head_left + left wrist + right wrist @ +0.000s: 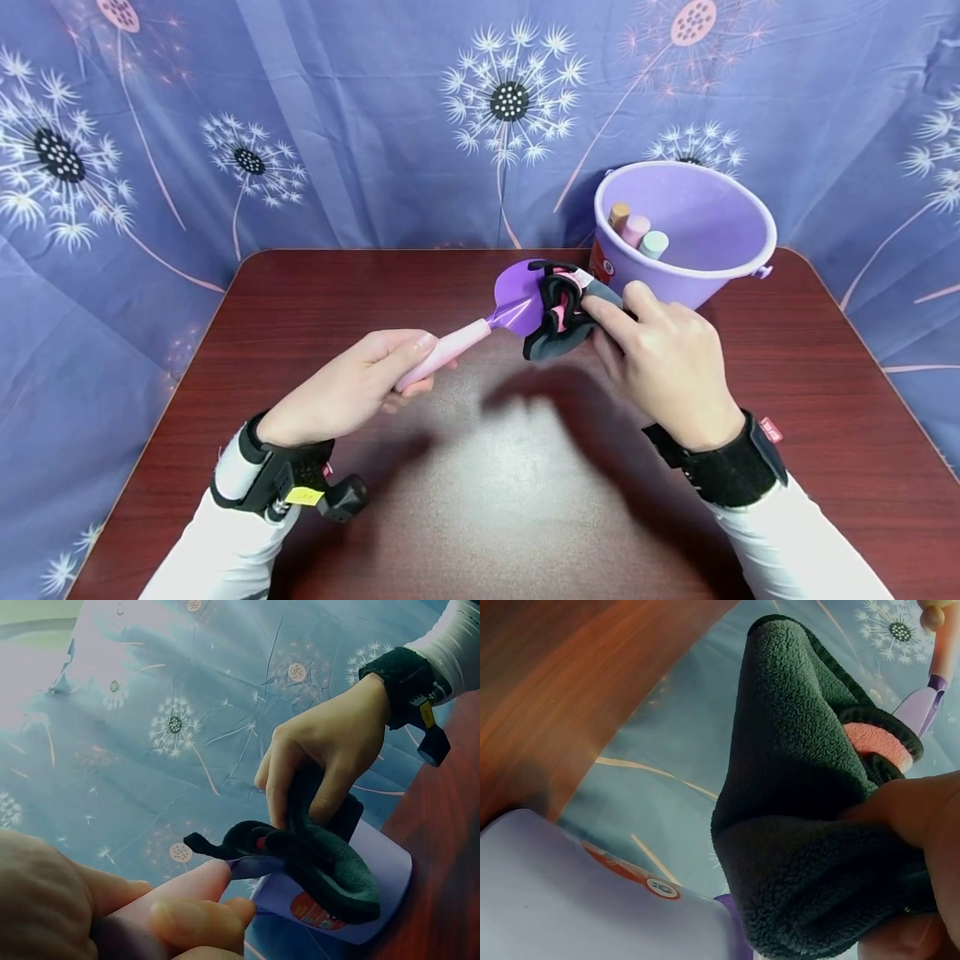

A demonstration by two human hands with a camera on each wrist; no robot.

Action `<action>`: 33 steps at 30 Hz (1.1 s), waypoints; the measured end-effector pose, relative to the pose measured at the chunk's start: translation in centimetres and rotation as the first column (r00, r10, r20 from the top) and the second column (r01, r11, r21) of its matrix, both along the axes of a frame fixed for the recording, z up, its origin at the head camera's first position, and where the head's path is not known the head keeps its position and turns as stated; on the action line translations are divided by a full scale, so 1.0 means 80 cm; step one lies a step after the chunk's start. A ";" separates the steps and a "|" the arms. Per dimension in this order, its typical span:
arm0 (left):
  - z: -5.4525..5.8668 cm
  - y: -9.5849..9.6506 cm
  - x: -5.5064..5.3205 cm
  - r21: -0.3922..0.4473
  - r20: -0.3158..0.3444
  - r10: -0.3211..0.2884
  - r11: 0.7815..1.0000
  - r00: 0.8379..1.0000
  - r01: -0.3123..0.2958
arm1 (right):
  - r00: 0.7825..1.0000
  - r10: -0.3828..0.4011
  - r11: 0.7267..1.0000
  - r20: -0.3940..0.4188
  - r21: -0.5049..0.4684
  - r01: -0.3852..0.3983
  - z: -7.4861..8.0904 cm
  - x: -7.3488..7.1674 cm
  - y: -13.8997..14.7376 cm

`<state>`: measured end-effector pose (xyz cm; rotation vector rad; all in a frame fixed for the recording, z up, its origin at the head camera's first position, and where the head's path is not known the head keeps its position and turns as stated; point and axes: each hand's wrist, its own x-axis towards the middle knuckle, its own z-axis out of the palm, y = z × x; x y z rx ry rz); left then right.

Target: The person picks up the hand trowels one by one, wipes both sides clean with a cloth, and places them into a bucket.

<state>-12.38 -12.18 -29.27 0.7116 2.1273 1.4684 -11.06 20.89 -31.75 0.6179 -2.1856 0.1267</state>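
Note:
My left hand (pixel 375 371) grips the pink handle of a small toy shovel (pixel 461 342), whose purple blade points up and right. My right hand (pixel 660 358) pinches a bunched cloth (pixel 566 329), dark grey-green with black edging and a pink inner side. The cloth overlaps the right part of the blade in the head view. Seen from the right wrist, the fleecy cloth (pixel 795 765) hangs in folds, with the shovel blade (pixel 919 709) just beyond it. Both hands are above the table.
A lilac bucket (pixel 686 271) stands at the table's back right, close behind my right hand. Inside it, the ends of three handles, tan, pink and mint, show at the left. A blue dandelion-print curtain (pixel 360 125) hangs behind the dark red table (pixel 315 300).

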 end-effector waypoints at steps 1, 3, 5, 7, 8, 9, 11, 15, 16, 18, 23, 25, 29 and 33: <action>0.000 0.000 0.000 -0.004 -0.008 -0.007 1.000 1.000 0.007 | 1.000 -0.008 1.000 0.002 -0.002 0.008 0.000 0.000 0.001; 0.000 -0.001 0.000 -0.013 -0.022 -0.021 1.000 1.000 0.020 | 1.000 -0.021 1.000 0.006 -0.007 0.021 -0.001 -0.001 0.001; 0.000 -0.001 0.000 -0.019 -0.035 -0.031 0.999 0.999 0.030 | 1.000 -0.030 0.999 0.011 -0.013 0.030 -0.002 -0.001 0.002; 0.000 -0.001 0.000 -0.026 -0.049 -0.042 0.999 0.998 0.041 | 0.999 -0.039 0.999 0.017 -0.019 0.040 -0.002 -0.002 0.003; 0.000 -0.002 0.000 -0.027 -0.050 -0.048 0.999 0.998 0.047 | 0.999 -0.043 0.999 0.019 -0.025 0.044 -0.002 -0.002 0.003; 0.000 -0.002 0.000 -0.028 -0.052 -0.053 0.998 0.997 0.051 | 0.999 -0.047 0.998 0.022 -0.029 0.048 -0.002 -0.002 0.003; 0.001 -0.002 0.001 -0.036 -0.061 -0.060 0.998 0.996 0.058 | 0.998 -0.056 0.998 0.026 -0.038 0.057 -0.002 -0.001 0.003; 0.001 -0.002 0.001 -0.058 -0.068 -0.053 0.997 0.996 0.049 | 0.998 -0.064 0.997 0.027 -0.045 0.065 0.000 0.000 0.002; 0.001 -0.002 0.001 -0.063 -0.070 -0.052 0.997 0.996 0.048 | 0.998 -0.064 0.997 0.026 -0.045 0.065 0.001 0.000 0.001; 0.002 -0.002 0.002 -0.072 -0.075 -0.050 0.996 0.996 0.044 | 0.998 -0.063 0.997 0.023 -0.047 0.064 0.002 0.001 0.001; 0.002 -0.002 0.002 -0.095 -0.094 -0.040 0.995 0.995 0.031 | 0.998 -0.062 0.997 0.025 -0.051 0.063 0.002 0.000 0.000; 0.002 -0.001 0.003 -0.115 -0.105 -0.031 0.993 0.994 0.019 | 0.998 -0.060 0.997 0.031 -0.050 0.062 0.001 0.000 0.000; 0.001 0.002 0.005 -0.151 -0.151 -0.017 0.989 0.988 -0.006 | 0.998 -0.052 0.998 0.036 -0.039 0.053 0.000 0.000 0.000; -0.003 0.005 0.005 -0.176 -0.206 -0.017 0.984 0.978 -0.021 | 0.999 -0.032 0.999 0.035 -0.015 0.033 0.000 0.002 -0.001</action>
